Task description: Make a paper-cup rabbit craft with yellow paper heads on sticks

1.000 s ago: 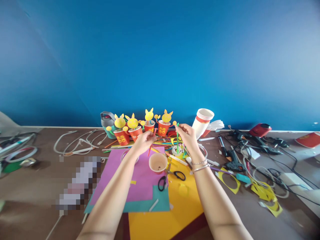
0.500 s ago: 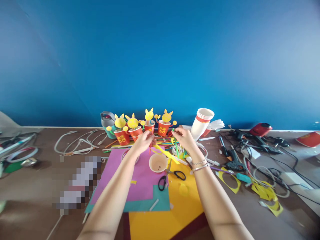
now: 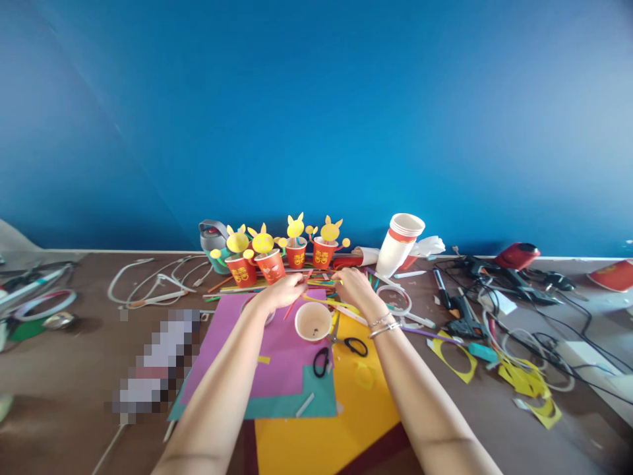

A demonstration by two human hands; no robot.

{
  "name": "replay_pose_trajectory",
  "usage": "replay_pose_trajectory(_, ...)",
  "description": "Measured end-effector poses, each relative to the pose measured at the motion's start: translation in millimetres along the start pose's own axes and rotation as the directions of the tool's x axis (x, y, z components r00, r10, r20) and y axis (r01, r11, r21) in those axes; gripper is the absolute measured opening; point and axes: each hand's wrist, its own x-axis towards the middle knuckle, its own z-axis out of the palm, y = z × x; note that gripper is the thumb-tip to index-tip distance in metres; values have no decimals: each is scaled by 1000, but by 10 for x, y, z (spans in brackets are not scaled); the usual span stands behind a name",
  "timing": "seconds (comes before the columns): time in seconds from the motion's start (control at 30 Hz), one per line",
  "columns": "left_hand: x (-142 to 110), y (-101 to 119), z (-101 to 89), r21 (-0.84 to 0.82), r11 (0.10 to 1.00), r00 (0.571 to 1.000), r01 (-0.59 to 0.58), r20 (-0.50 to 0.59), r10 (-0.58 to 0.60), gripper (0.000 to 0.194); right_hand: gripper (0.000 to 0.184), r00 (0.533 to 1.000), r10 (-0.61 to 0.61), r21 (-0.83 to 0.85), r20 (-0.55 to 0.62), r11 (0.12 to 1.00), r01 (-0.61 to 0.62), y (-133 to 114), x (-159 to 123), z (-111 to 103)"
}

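Left hand and right hand reach near the purple sheet's far edge, the cup between them but nearer the body, left pinching a red stick, right's grip too hidden to tell.

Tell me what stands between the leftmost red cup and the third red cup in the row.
Another red cup, bearing a yellow eared head; the head view shows it.
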Motion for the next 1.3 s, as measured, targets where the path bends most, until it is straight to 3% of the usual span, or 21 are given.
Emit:
replay_pose_trajectory(0.1, -27, 48, -52, 94, 995, 994, 14, 104, -24, 20, 29, 999, -35, -31, 11, 999, 35, -97, 11, 135)
replay_pose_trajectory(0.23, -55, 87, -168, 224, 973, 999, 50, -32, -44, 20, 34, 1000, -28, -105, 12, 994, 29, -144, 14, 252)
replay_pose_trajectory(0.37, -55, 62, -231, 334, 936, 994, 112, -41, -104, 18, 38, 998, -55, -140, -7, 989, 53, -130, 36, 309)
replay_pose_trajectory(0.5, -41, -5, -214, 505, 847, 985, 166, -120, -121, 17, 37, 994, -105, -123, -36, 987, 100, -121, 65, 359)
replay_pose_trajectory(0.77, -60, -14, -205, 540, 816, 976, 205, -173, -131, 14, 28, 996, -90, -121, -27, 989, 86, -130, 62, 275)
replay_pose_trajectory(0.87, -41, 22, -186, 488, 862, 976, 138, -216, -34, 20, 24, 992, -79, -101, -103, 992, 69, -100, 57, 150)
replay_pose_trajectory(0.93, -17, 52, -153, 460, 888, 962, 21, -253, 108, 23, 22, 981, -48, -85, -186, 996, 33, -75, 56, 64)
replay_pose_trajectory(1.03, 8, 109, -84, 492, 846, 887, -208, -270, 375, 31, 20, 967, -8, -70, -253, 997, -10, -71, 45, -44)
replay_pose_trajectory(1.1, 10, 150, -39, 519, 796, 851, -313, -219, 477, 38, 19, 966, -50, -53, -252, 998, 38, -104, 26, -103)
replay_pose_trajectory(1.17, 1, 178, -5, 528, 779, 868, -337, -146, 475, 40, 19, 955, -148, -27, -257, 989, 146, -160, -3, -155)
replay_pose_trajectory(1.3, -19, 178, -1, 512, 825, 944, -237, -79, 320, 30, 20, 917, -243, 35, -315, 963, 267, -249, -47, -221)
